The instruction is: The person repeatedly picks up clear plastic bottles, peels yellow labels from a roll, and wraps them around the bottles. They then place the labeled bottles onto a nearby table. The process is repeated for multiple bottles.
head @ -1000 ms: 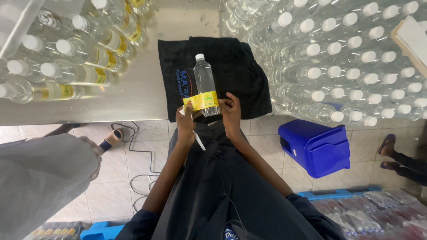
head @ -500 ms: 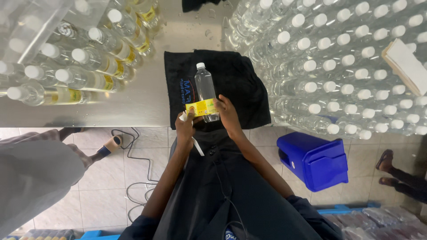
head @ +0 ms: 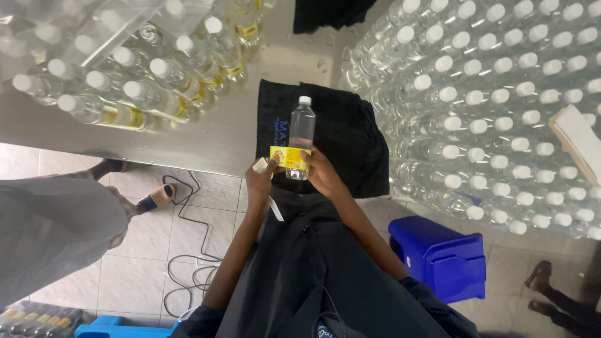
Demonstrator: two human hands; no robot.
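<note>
Here, bottle (head: 302, 134): clear plastic with a white cap, lying on the black cloth (head: 350, 141), cap pointing away from the person, base toward the worktop edge.
Label (head: 287, 157): yellow, wrapped around the bottle's lower part, between the two hands.
Left hand (head: 260, 179): closed on the label's left end at the bottle's side; it also seems to pinch a white strip (head: 273, 206) that hangs down from it, though the grip there is hard to make out.
Right hand (head: 325, 175): fingers curled around the bottle's lower right side, touching the label.
Cloth: spread on the steel worktop (head: 206, 134), reaching its near edge.
Labelled bottles (head: 156, 87): lying on their sides on the worktop, left of the cloth, yellow bands showing.
Plain bottles (head: 494, 112): a dense block with white caps, right of the cloth, just beside it.
Stool (head: 444, 256): blue plastic, on the tiled floor under the plain bottles.
Cable (head: 188, 250): dark, looped on the floor to the person's left.
Co-worker: a grey sleeve (head: 50, 238) at far left, well apart from the hands.
</note>
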